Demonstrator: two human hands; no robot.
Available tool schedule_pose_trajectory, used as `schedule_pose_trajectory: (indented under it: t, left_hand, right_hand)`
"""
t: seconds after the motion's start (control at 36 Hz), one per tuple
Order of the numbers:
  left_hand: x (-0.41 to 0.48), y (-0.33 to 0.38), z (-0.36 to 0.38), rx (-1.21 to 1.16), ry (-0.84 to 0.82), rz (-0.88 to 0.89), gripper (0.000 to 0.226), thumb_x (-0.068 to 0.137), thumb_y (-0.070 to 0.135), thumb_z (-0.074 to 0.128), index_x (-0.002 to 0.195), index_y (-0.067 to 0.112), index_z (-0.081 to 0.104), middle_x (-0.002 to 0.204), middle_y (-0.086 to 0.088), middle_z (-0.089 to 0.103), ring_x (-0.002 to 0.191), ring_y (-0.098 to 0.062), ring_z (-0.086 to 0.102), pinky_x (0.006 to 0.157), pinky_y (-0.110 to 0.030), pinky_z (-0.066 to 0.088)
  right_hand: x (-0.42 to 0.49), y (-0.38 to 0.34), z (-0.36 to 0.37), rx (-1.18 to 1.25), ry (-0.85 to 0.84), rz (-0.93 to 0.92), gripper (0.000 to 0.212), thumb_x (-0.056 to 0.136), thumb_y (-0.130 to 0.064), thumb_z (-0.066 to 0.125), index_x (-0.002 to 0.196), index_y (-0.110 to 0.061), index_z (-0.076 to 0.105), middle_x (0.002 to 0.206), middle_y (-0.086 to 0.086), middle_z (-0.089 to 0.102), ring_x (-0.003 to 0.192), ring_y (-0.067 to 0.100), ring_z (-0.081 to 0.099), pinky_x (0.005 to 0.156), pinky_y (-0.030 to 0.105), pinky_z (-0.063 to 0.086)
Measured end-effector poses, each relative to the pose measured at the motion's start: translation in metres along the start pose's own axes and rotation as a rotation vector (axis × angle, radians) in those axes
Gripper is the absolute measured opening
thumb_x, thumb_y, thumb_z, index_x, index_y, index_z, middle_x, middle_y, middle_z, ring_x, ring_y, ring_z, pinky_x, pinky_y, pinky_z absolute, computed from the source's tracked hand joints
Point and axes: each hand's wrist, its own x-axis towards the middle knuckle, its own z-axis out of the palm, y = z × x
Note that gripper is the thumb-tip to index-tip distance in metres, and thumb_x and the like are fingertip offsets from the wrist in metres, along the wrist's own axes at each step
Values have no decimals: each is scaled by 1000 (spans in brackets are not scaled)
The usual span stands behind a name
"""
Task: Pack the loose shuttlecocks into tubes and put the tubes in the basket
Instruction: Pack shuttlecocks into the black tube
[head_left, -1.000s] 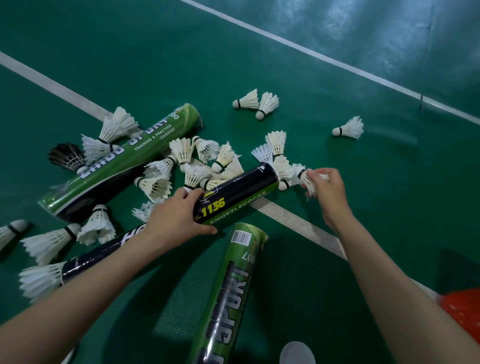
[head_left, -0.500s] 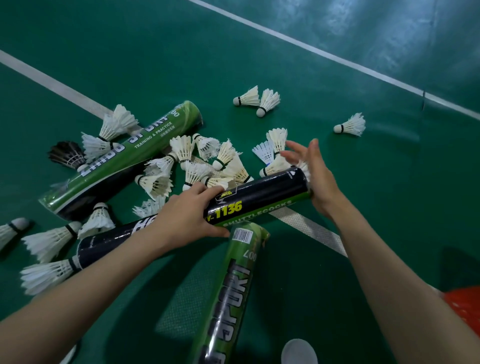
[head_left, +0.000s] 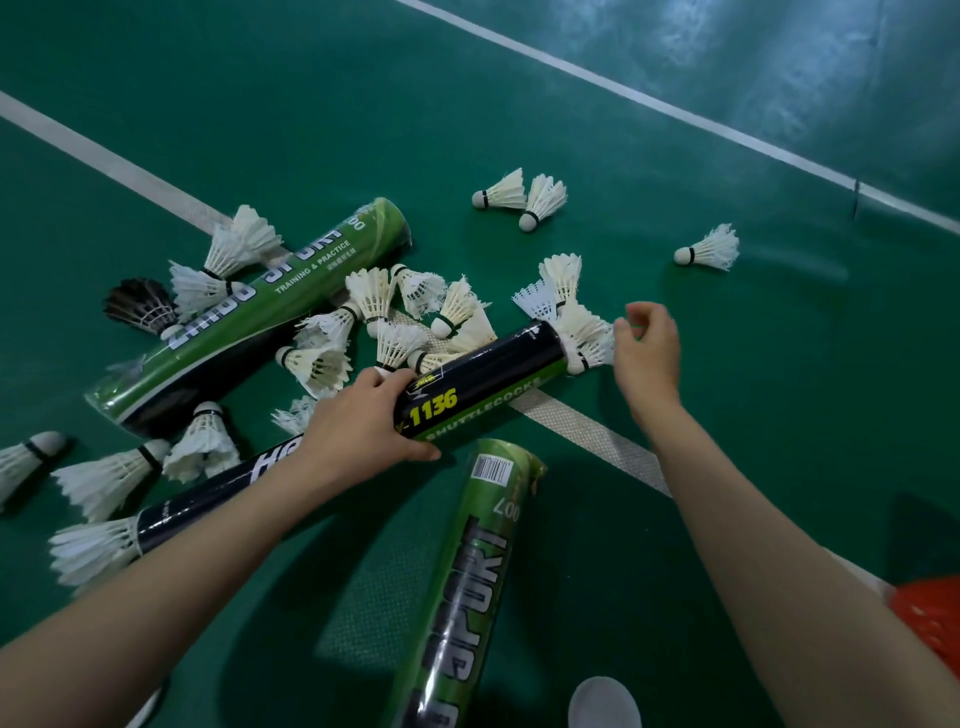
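Grips the black tube (head_left: 483, 384) at mid-length with the left hand (head_left: 363, 431) among loose shuttlecocks (head_left: 709, 249) on the floor (head_left: 727, 415), holds the right hand (head_left: 647, 348) loosely curled and empty just beside 1 shuttlecock (head_left: 587, 338) jutting from its mouth, likely feather-light and crushable, best pressed gently at the rim.

I'm looking down on a dark green court floor (head_left: 727, 415), matte like a sports mat. One white line (head_left: 104, 156) runs diagonally in from the left edge. Where it comes closest to me I can make out a woven texture (head_left: 587, 431) on it. A second white line (head_left: 623, 98) cuts across the top right. Beyond that the floor turns paler and bluish, with washed-out patches of light (head_left: 779, 62). A short dark mark (head_left: 856, 195) crosses that far line. A broad soft shadow (head_left: 311, 597) pools along the bottom of my view.
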Motion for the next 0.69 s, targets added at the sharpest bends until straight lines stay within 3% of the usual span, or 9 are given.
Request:
schedule_pose_trajectory:
  t: [0.08, 0.17, 0.25, 0.31, 0.36, 0.47, 0.53, 0.69]
  left_hand:
    - [-3, -2, 0, -2, -9, -8, 97, 64, 66, 73, 143, 30, 31, 120, 0, 47, 107, -21, 54, 88, -37, 48]
    - [-5, -3, 1, 3, -18, -8, 96, 64, 66, 73, 143, 31, 31, 122, 0, 47, 108, -22, 53, 88, -36, 47]
    - [-5, -5, 0, -9, -22, -10, 96, 64, 66, 73, 143, 31, 31, 121, 1, 47, 108, -21, 53, 88, -35, 47]
    - [-5, -6, -1, -6, -22, -13, 96, 64, 66, 73, 143, 31, 30, 120, 1, 47, 107, -21, 53, 87, -35, 47]
    - [-5, -7, -1, -6, -18, -16, 97, 64, 67, 73, 143, 30, 30, 120, 1, 47, 107, -21, 53, 87, -36, 47]
    - [-6, -7, -2, -9, -23, -22, 99, 63, 67, 72, 144, 30, 29, 121, 0, 47, 108, -22, 53, 87, -36, 48]
    - [-6, -6, -3, 1, -27, -21, 99, 64, 67, 72, 144, 29, 28, 121, 0, 46, 108, -22, 52, 86, -35, 47]
    - [-9, -3, -3, 16, -40, -17, 98, 64, 67, 72, 144, 30, 28, 119, 0, 46, 107, -21, 51, 86, -34, 46]
  right_hand:
    - [3, 9, 7, -206, -181, 13, 54, 94, -15, 54, 144, -12, 33, 148, 9, 35, 137, 28, 30, 114, 42, 25]
    - [-2, 15, 11, -237, -259, 89, 62, 92, -11, 58, 147, -12, 28, 148, 12, 30, 132, 31, 36, 108, 37, 30]
    - [-9, 19, 8, -173, -187, 120, 54, 92, -7, 58, 140, -12, 35, 138, 11, 38, 115, 27, 49, 89, 27, 37]
    - [-11, 22, 4, -149, -196, 119, 42, 92, -9, 59, 132, -11, 44, 114, 5, 53, 98, 21, 53, 81, 27, 39]
    - [-10, 24, -1, -123, -244, 130, 37, 91, -12, 62, 126, -10, 51, 89, -5, 51, 88, 17, 51, 77, 27, 37]
    - [-8, 20, -14, -99, -301, 85, 20, 92, -15, 59, 110, -19, 62, 84, -2, 54, 76, 14, 51, 68, 26, 40]
    - [-7, 15, -20, -11, -295, 68, 14, 92, -13, 57, 98, -22, 66, 88, 3, 61, 79, 17, 53, 71, 29, 43]
    - [-11, 7, -28, 30, -294, 12, 15, 96, -18, 54, 104, -16, 67, 87, -5, 60, 77, 10, 53, 70, 25, 44]
